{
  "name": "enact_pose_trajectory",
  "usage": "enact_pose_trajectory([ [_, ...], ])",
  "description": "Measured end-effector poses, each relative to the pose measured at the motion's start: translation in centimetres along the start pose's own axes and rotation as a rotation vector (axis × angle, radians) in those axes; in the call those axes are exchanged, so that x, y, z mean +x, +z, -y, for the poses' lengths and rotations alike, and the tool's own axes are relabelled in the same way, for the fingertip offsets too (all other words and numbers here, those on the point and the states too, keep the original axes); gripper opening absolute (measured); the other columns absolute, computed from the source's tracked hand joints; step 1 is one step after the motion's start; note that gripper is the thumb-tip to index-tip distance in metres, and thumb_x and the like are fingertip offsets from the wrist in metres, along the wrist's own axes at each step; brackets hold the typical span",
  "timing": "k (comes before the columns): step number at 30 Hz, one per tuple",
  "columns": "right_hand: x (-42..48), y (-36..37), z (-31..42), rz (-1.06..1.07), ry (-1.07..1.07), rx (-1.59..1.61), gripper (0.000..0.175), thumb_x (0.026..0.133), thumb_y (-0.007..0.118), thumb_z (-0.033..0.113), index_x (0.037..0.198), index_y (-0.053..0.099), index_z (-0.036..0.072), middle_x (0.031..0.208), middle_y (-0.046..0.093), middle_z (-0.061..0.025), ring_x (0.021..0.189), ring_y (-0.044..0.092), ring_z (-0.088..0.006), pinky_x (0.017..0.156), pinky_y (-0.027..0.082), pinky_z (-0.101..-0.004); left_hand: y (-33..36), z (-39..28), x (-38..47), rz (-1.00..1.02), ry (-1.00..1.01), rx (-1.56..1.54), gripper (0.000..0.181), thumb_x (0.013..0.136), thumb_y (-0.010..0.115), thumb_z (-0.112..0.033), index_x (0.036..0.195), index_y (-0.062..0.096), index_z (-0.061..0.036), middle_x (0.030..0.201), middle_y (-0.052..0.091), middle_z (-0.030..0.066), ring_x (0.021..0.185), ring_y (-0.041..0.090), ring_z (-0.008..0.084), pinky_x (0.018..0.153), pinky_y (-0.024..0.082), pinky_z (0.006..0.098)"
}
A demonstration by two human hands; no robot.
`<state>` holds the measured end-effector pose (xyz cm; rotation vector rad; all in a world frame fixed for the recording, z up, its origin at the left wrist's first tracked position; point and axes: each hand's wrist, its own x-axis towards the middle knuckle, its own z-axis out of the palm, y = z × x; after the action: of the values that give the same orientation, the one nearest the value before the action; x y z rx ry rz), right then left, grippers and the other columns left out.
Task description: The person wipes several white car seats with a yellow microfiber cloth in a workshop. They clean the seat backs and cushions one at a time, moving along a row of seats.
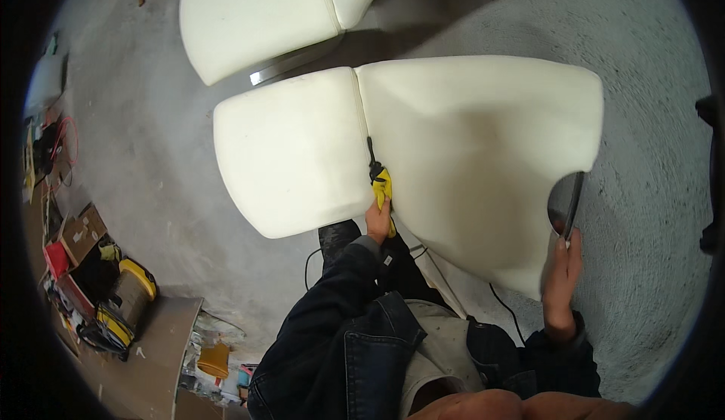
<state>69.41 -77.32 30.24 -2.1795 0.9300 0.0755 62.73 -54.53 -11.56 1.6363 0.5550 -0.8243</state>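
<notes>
Before me lies a cream upholstered seat pad (470,154) in two sections, joined along a stitched seam (359,103). My left hand (378,222) grips a yellow-and-black nozzle gun (383,185), its thin black tip lying along this seam. At the right end, the pad has a rounded cutout bridged by a dark curved bar (574,202). My right hand (562,281) holds the pad's edge just below the cutout, fingertips at the bar's lower end. The thumb's grip is partly hidden.
A second cream pad (260,18) stands beyond a narrow gap, with a metal strip (283,66) under its edge. A black cable (507,309) hangs near my body. To the left are a cardboard box (84,233), a yellow-and-black machine (133,284) and a brown board (153,341).
</notes>
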Motion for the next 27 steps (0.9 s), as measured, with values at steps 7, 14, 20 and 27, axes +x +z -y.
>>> enact_pose_trajectory([
  [7,-1.5,-0.4,0.5,0.082,-0.017,0.203,0.039,0.102,0.044,0.023,0.133,0.047,-0.002,0.101,0.059,-0.0088,0.095,0.054,-0.0153,0.087,0.044,-0.0289,-2.3,6.4,-5.2,0.563,0.182,0.806,0.044,0.097,0.046,-0.038,0.111,0.065,-0.0013,0.1,0.065,0.0277,0.088,0.064,0.0441,0.074,0.05,0.0517],
  [14,-2.0,0.3,-0.3,-0.14,-0.219,0.238,0.054,0.099,0.05,0.034,0.14,0.042,0.001,0.13,0.052,-0.0228,0.116,0.055,-0.0363,0.097,0.044,-0.046,-5.4,-6.8,-8.3,0.092,-0.119,-0.54,0.048,0.095,0.056,-0.032,0.112,0.058,0.013,0.102,0.067,0.0186,0.089,0.068,0.0293,0.075,0.056,0.0407],
  [20,-5.0,-0.6,-2.2,-0.172,-0.317,0.059,0.049,0.101,0.046,0.034,0.138,0.045,0.002,0.127,0.054,-0.0255,0.113,0.056,-0.042,0.095,0.045,-0.0463,-6.5,-22.6,-17.5,0.031,0.483,-0.551,0.049,0.1,0.05,-0.035,0.123,0.053,0.0083,0.108,0.065,0.0154,0.091,0.067,0.0235,0.081,0.053,0.0337],
  [27,-6.7,0.9,-2.9,-0.275,-0.314,0.339,0.055,0.103,0.039,0.038,0.139,0.042,-0.003,0.131,0.047,-0.027,0.122,0.046,-0.0403,0.104,0.035,-0.0437,1.2,-29.1,-22.7,0.337,1.203,0.441,0.072,0.094,0.052,-0.031,0.152,0.021,-0.0002,0.159,0.009,0.0263,0.149,0.005,0.0388,0.118,0.005,0.0497],
])
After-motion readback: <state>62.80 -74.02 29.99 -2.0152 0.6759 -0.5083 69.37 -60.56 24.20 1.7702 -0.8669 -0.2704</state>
